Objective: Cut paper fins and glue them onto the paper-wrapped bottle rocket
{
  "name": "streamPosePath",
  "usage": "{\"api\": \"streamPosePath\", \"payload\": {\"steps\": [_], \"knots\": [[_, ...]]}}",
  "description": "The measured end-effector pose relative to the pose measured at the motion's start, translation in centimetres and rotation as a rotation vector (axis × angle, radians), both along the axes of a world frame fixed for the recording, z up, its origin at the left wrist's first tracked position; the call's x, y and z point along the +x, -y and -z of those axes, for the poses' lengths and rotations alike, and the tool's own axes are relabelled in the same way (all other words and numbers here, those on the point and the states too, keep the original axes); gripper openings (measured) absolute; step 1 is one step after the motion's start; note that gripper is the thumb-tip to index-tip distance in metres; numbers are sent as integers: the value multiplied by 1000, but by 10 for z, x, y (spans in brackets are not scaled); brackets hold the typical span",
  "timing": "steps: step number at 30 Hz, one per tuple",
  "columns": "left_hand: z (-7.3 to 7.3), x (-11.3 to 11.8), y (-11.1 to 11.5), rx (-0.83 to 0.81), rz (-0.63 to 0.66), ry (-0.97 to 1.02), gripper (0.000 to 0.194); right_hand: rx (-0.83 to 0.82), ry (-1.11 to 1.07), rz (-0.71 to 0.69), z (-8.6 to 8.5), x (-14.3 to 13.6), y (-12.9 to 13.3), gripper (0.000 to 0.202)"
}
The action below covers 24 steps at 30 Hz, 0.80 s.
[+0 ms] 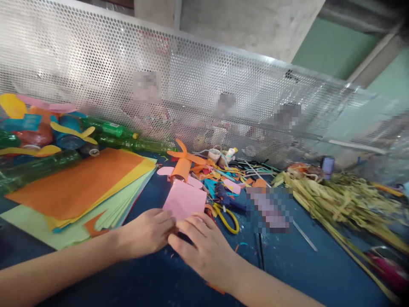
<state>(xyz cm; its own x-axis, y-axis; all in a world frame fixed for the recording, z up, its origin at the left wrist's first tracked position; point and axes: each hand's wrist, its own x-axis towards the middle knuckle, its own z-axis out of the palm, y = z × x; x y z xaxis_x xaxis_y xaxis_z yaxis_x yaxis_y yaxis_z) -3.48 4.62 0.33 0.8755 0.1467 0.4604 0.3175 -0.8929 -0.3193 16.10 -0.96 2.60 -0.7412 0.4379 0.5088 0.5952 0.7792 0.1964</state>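
Note:
A small square of pink paper (185, 199) is held near the middle of the view, above the blue table. My left hand (150, 230) has its fingers closed at the paper's lower left edge. Beside it, my right hand (203, 243) grips the lower right edge with curled fingers. The two hands meet at the fingertips. Just beyond the pink paper stands an orange paper roll (181, 169) with petal-like strips at its top. Yellow-handled scissors (228, 219) lie to the right of the paper.
Colored sheets (83, 183) are stacked at the left, with green bottles (111, 128) behind. Paper scraps (231, 185) and a blue glue gun (233, 202) lie past the hands. Dried leaves (345, 204) cover the right side. A perforated metal panel (191, 76) rises behind the table (128, 281).

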Motion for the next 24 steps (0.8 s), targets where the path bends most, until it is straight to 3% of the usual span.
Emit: {"api": "streamPosePath", "payload": {"steps": [3,6,12,17,19,21,24], "knots": [[8,1,5,-39,-4,-41,15,-180,-19,136,19,12,1,20],[6,2,7,-117,14,-51,13,-297,-43,183,30,20,-1,9],[0,-8,0,-414,32,68,25,-456,-123,136,32,23,-1,10],[4,-21,-14,-636,51,194,47,-427,-149,54,34,24,-3,10],[4,-22,-17,-660,-24,264,43,-436,-153,37,36,24,-4,11],[6,-20,-19,-658,-184,391,35,-458,-159,28,36,25,-5,12],[11,-17,-24,-725,-320,593,43,-489,-148,1,35,27,-6,11]]}}
